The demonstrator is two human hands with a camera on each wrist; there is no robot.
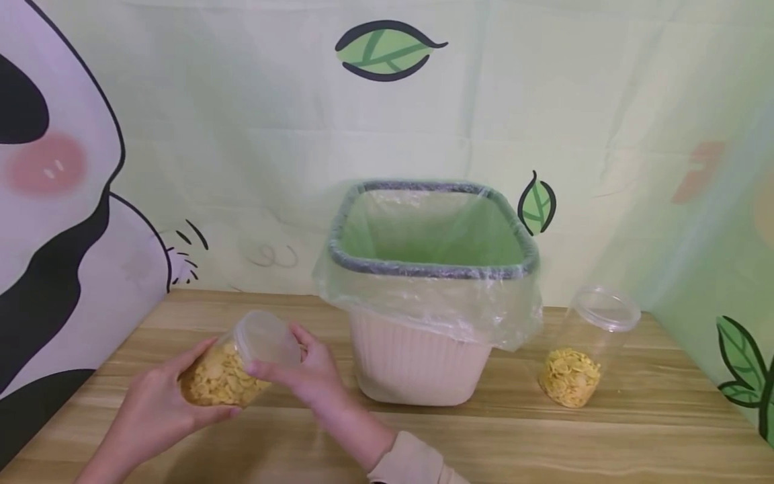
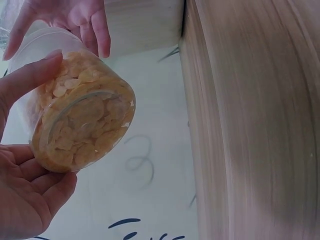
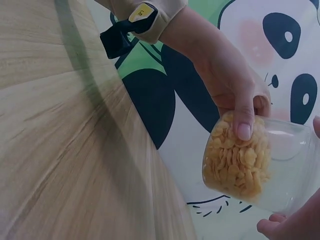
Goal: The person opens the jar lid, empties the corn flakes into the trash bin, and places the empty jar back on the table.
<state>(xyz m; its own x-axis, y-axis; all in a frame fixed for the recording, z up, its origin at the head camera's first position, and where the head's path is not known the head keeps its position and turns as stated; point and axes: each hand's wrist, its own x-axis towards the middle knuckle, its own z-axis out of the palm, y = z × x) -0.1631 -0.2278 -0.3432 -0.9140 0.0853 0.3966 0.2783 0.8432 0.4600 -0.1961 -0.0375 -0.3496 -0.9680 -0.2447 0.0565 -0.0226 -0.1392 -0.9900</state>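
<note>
A clear plastic jar [image 1: 220, 380] partly filled with yellow flakes is tilted above the table, its lidded end pointing up and to the right. My left hand [image 1: 154, 407] grips the jar's body, thumb on one side and fingers on the other. Around the lid [image 1: 266, 339], my right hand [image 1: 317, 376] has its thumb at the near edge and fingers at the far side. In the left wrist view the jar's base [image 2: 82, 132] faces the camera. The flakes [image 3: 237, 155] lie toward the base in the right wrist view.
A pale ribbed bin [image 1: 417, 359], lined with a clear bag under a grey rim, stands at the table's middle. Right of it is a second lidded jar [image 1: 571, 376] with flakes at its bottom. A printed cloth [image 1: 260, 148] hangs behind the wooden table [image 1: 520, 444].
</note>
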